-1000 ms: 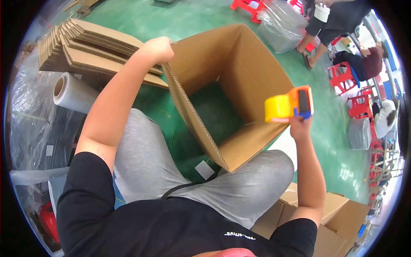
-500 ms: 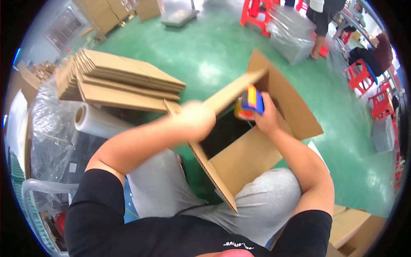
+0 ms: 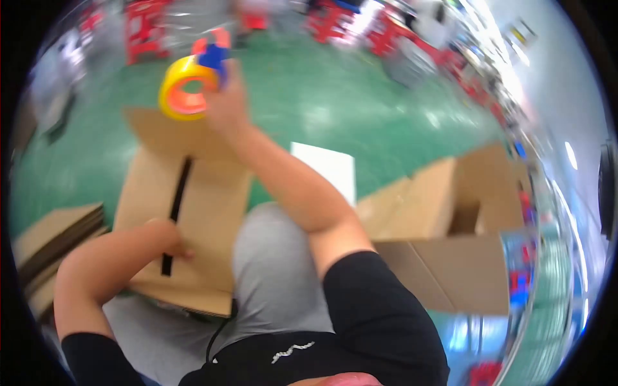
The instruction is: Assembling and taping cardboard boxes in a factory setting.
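Green floor (image 3: 302,83) runs open beyond the cardboard carton (image 3: 212,219) to red stools (image 3: 147,32); a second carton (image 3: 409,202) bounds the right. The cardboard carton lies under the left hand (image 3: 168,239), half curled at its dark central strip (image 3: 181,190), grip unclear. Right hand (image 3: 227,106), closed round the tape dispenser (image 3: 211,59), hangs over the far flap (image 3: 158,132).

My green floor (image 3: 290,83) has got a white sheet (image 3: 331,168) lying near me and red stools (image 3: 145,29) along its far edge.
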### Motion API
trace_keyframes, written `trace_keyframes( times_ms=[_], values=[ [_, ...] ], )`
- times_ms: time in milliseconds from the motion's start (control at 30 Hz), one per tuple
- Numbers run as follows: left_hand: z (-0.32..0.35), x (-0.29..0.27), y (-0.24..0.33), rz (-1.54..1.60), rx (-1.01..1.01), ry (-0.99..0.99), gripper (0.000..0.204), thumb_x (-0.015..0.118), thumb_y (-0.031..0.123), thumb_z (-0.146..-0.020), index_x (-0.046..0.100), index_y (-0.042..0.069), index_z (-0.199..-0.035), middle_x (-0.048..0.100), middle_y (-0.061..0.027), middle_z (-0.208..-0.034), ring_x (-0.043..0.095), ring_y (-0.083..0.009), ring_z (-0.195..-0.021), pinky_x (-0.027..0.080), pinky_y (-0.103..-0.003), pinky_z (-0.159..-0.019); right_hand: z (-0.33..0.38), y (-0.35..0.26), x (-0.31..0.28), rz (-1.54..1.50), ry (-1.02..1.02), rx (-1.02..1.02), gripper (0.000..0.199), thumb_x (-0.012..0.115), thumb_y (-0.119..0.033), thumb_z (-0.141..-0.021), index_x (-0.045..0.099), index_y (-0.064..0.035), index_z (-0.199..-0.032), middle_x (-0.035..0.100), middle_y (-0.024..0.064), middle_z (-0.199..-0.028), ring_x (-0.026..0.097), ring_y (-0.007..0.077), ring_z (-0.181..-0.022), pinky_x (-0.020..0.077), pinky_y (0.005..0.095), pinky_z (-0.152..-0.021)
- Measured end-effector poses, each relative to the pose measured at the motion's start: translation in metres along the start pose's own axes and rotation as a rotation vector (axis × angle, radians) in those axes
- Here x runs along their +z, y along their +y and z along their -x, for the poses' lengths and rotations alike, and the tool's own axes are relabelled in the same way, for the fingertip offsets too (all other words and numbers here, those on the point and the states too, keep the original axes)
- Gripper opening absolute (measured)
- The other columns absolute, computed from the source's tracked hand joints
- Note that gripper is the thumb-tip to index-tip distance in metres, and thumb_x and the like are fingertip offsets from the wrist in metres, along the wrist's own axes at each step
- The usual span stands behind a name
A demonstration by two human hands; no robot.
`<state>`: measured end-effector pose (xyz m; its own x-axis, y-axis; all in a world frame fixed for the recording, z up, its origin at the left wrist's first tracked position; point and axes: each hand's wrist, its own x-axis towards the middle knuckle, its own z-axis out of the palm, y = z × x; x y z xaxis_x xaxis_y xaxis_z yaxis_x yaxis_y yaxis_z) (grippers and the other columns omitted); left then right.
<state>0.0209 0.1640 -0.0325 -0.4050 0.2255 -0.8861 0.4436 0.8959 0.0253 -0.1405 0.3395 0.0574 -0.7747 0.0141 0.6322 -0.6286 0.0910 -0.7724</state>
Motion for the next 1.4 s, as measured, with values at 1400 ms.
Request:
trace_keyframes(
  times_ms=[1400],
  values=[
    [-0.02, 0.027, -0.127, 0.954, -0.843, 1.037, 0.097, 0.052, 0.069, -0.083, 0.019, 0.006, -0.15, 0.036, -0.0329, -0.142, 0.041, -0.0461, -0.128, 0.035, -0.049, -0.106, 0.093, 0.068, 0.018, 0.565, -0.728, 0.712, 0.067, 0.074, -0.033, -0.069, 0.054, -0.0004, -0.124, 0.039, 0.0185, -0.14, 0.043, 0.0304, -0.127, 0.0359, 0.0462, -0.102]
  ],
)
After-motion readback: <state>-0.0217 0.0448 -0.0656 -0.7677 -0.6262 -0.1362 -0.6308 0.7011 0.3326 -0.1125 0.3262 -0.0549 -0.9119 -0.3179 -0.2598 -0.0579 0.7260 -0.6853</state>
